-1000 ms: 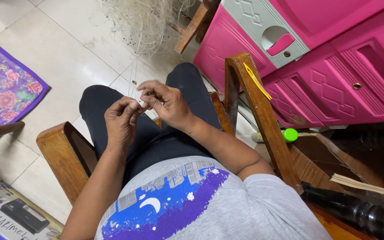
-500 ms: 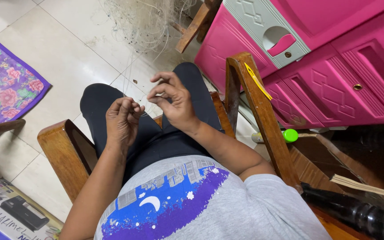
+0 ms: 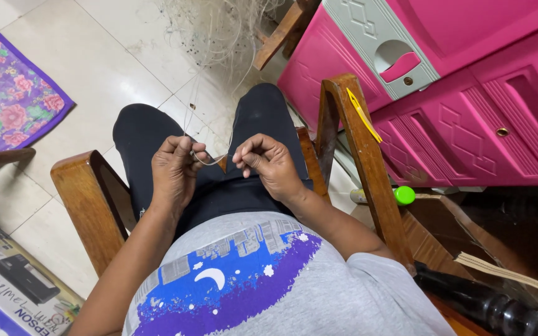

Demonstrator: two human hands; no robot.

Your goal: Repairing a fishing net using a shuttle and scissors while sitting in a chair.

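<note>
Both hands pinch one fine pale thread over the lap.

The left hand (image 3: 172, 168) and right hand (image 3: 269, 163) hold the thread (image 3: 210, 163) slack between closed fingertips; it could probably slip or snag in the netting (image 3: 219, 37). Wooden chair arms (image 3: 85, 205) hem both elbows; floor ahead lies open.

Net (image 3: 219, 31) cut by top edge — thread (image 3: 203, 160) ends hidden in both grips.

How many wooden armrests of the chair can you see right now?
2. One armrest lies beside the left hand; the other armrest lies beside the right hand, carrying a yellow netting needle. None appear hidden.
</note>
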